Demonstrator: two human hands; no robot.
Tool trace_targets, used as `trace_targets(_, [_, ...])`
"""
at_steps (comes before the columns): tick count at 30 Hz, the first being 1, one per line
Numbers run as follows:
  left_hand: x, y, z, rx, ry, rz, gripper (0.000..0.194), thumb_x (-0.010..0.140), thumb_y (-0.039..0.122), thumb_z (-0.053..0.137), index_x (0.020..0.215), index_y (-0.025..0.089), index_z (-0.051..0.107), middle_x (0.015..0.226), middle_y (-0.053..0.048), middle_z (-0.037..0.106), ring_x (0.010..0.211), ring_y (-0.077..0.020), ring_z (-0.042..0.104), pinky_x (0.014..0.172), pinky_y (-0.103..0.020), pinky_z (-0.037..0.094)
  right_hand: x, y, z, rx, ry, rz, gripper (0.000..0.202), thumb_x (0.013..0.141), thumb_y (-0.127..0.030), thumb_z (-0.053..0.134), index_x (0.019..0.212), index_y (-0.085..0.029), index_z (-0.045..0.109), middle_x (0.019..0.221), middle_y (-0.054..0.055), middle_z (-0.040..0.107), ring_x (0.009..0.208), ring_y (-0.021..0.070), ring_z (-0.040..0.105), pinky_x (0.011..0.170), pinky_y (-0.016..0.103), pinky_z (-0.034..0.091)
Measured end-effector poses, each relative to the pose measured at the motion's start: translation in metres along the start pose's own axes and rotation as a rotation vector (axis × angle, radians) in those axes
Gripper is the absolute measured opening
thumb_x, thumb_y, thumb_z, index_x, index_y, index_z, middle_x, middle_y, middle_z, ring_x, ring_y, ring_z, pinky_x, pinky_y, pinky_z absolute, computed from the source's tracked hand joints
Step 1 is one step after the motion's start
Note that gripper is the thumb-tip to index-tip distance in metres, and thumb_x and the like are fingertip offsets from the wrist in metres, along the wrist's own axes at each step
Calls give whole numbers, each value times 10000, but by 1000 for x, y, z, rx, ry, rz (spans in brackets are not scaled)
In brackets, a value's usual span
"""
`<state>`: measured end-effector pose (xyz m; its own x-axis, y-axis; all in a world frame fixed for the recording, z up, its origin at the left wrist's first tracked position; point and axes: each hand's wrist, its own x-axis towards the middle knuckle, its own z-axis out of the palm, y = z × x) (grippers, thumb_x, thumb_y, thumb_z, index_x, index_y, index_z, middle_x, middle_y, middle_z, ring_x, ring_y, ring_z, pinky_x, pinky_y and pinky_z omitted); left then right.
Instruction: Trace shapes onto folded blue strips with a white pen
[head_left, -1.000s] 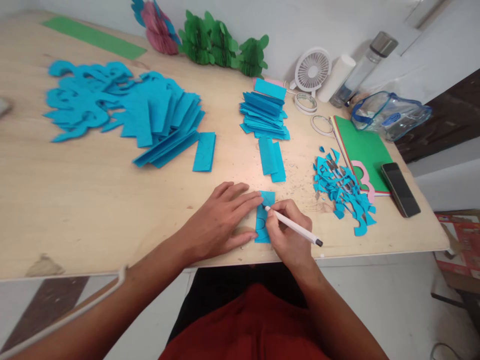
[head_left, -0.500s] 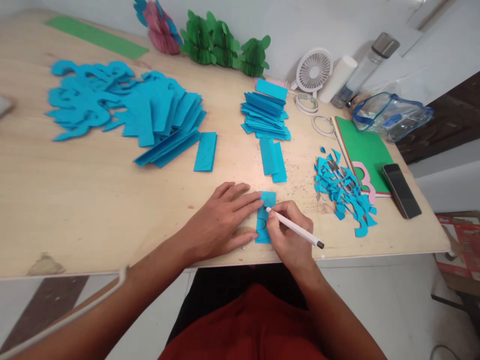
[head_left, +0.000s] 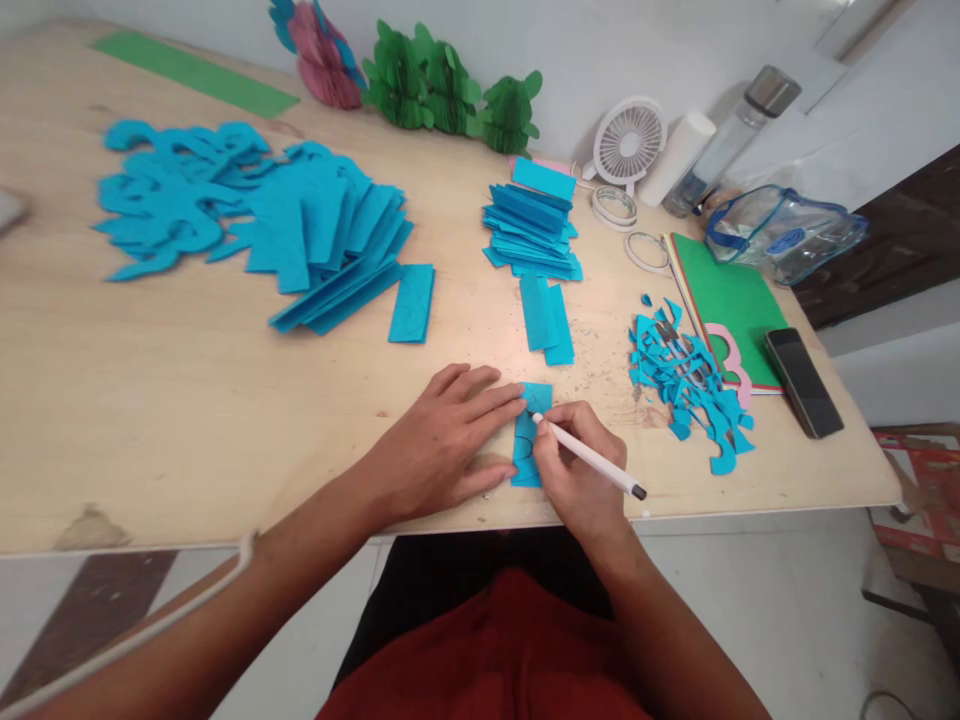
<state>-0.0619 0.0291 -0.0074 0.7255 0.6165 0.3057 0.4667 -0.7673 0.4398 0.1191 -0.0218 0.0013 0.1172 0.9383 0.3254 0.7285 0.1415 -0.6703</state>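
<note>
A small blue paper piece (head_left: 527,450) with dark curved lines lies near the table's front edge. My left hand (head_left: 450,440) rests flat with its fingers spread, fingertips and thumb on the paper's left side. In my right hand (head_left: 585,460) is a white pen (head_left: 592,458), its tip touching the upper part of the paper. Two folded blue strips (head_left: 538,312) lie just beyond, below a stack of folded blue papers (head_left: 529,230). Another blue piece (head_left: 411,303) with a drawn line sits beside the large pile of blue papers (head_left: 322,220).
Blue cut-out shapes (head_left: 165,200) lie at the left. Blue scraps (head_left: 682,370), a green book (head_left: 739,310) and a phone (head_left: 802,382) are at the right. Behind stand green paper decorations (head_left: 450,85), a white fan (head_left: 628,140) and a bottle (head_left: 727,140).
</note>
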Motion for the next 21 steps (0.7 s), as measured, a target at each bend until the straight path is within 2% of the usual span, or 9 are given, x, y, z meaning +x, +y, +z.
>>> trace_targets(21, [-1,-1,2,27,7,11,489,886,380,596,1306,133,552,1353,-139,591,1269,-347,457,1071,-541,346,0,-2,-2,26,1,9,66,835,-192,526,781,-214,557,633,-18,621,544,127,582,553,242,455])
